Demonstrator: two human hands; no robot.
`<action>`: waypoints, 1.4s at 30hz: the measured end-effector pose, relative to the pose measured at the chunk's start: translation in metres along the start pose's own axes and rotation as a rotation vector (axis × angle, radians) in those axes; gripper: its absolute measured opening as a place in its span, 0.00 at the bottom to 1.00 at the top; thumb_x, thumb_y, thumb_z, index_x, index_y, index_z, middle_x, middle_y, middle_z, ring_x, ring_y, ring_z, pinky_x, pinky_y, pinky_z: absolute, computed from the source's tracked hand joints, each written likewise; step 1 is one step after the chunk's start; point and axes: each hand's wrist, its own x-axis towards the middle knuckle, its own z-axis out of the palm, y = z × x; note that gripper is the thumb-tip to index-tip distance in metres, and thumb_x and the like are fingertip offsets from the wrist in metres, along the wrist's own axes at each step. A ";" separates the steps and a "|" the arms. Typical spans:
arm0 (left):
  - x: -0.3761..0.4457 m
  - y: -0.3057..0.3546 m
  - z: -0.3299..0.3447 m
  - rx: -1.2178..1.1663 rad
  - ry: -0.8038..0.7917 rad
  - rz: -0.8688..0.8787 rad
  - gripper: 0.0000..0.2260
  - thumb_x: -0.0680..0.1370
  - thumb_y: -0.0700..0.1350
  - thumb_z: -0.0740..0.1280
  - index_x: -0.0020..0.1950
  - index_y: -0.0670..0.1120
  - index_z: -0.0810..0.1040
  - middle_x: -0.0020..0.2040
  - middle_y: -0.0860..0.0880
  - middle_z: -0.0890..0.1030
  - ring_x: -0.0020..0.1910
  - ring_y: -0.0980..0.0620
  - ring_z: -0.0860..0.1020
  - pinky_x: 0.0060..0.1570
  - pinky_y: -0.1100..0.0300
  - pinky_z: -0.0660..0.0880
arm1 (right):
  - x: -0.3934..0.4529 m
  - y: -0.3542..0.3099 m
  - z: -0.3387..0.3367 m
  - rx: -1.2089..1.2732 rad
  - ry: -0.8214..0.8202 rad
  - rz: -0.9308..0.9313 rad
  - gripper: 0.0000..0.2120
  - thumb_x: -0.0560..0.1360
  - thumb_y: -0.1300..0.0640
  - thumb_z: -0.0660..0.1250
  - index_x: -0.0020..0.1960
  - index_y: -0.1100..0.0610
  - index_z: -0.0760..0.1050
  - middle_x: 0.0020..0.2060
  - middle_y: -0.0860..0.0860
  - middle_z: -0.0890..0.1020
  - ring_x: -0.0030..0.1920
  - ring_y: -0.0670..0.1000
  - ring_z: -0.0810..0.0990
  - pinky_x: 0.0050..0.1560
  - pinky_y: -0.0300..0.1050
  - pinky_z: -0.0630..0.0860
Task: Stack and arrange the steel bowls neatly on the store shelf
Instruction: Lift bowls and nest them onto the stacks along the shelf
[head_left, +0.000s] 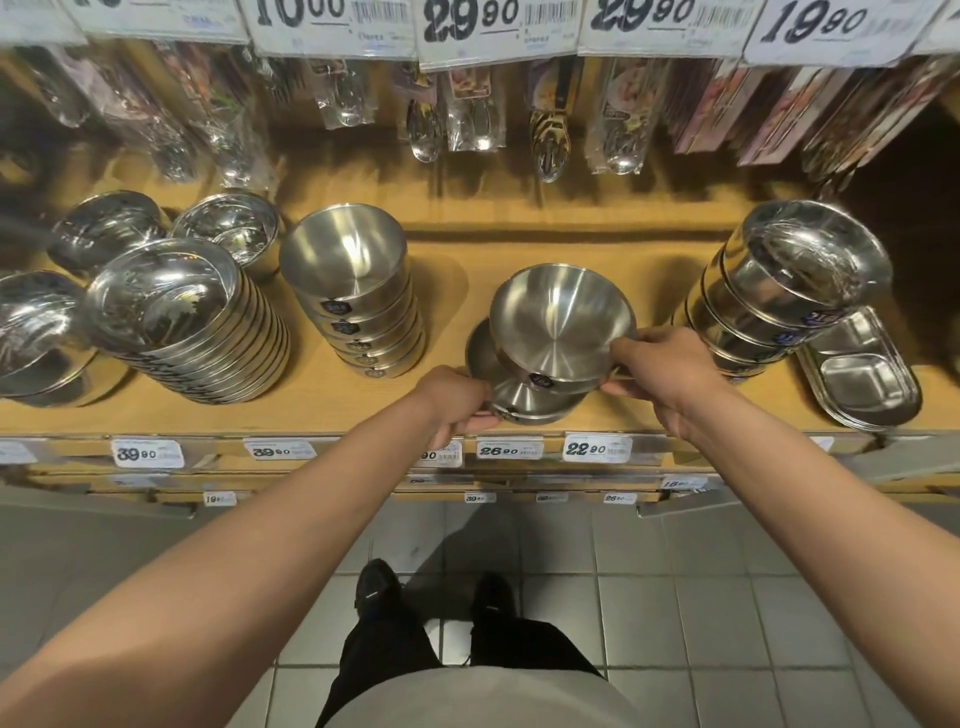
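Grey floor tiles (649, 597) are filling the foreground, with two black shoes (376, 587) planted on them below the wooden shelf (311, 410), whose front edge is carrying white price tags (148, 453).

Both bare forearms are stretching forward and converging on a short stack of brushed steel bowls (540, 400) sitting at the shelf's front edge, right of centre. The left hand (457, 402) is curling its fingers round the rim of the lowest bowl on its left side. The right hand (660, 374) is pinching the right rim of the top bowl (558, 322), thumb underneath and fingers over the edge. That top bowl is tilting, its open mouth showing a matte, conical interior, and it is sitting askew on the bowls under it rather than nesting squarely.

To the left, a taller straight stack of matching brushed bowls (358, 301) is standing upright, each with a dark sticker. Farther left, a leaning stack of mirror-polished bowls (197, 322) is reflecting the surroundings, with more polished bowls behind. To the right, another shiny stack (779, 291) is leaning beside flat compartment trays (867, 384).

At the back, packaged cutlery (467, 114) is hanging under large price signs (472, 26).
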 end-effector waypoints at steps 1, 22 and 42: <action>-0.002 -0.001 -0.002 0.002 -0.009 0.002 0.05 0.80 0.34 0.69 0.55 0.38 0.78 0.48 0.40 0.84 0.39 0.51 0.85 0.40 0.62 0.84 | 0.002 0.000 0.001 -0.030 -0.003 -0.006 0.05 0.77 0.66 0.69 0.53 0.64 0.79 0.49 0.61 0.84 0.39 0.56 0.88 0.39 0.46 0.86; -0.021 0.006 0.002 0.027 0.246 0.285 0.16 0.80 0.45 0.67 0.66 0.41 0.75 0.50 0.44 0.83 0.48 0.43 0.86 0.52 0.45 0.84 | 0.014 0.005 0.021 -0.314 0.008 -0.230 0.11 0.75 0.64 0.70 0.41 0.49 0.78 0.41 0.55 0.85 0.35 0.52 0.85 0.41 0.54 0.87; -0.007 0.030 0.006 0.526 0.407 0.382 0.15 0.79 0.43 0.65 0.64 0.46 0.82 0.54 0.44 0.85 0.51 0.46 0.81 0.49 0.58 0.77 | 0.008 0.017 0.010 -0.391 0.083 -0.292 0.09 0.72 0.53 0.71 0.51 0.51 0.83 0.42 0.55 0.87 0.47 0.60 0.86 0.51 0.58 0.83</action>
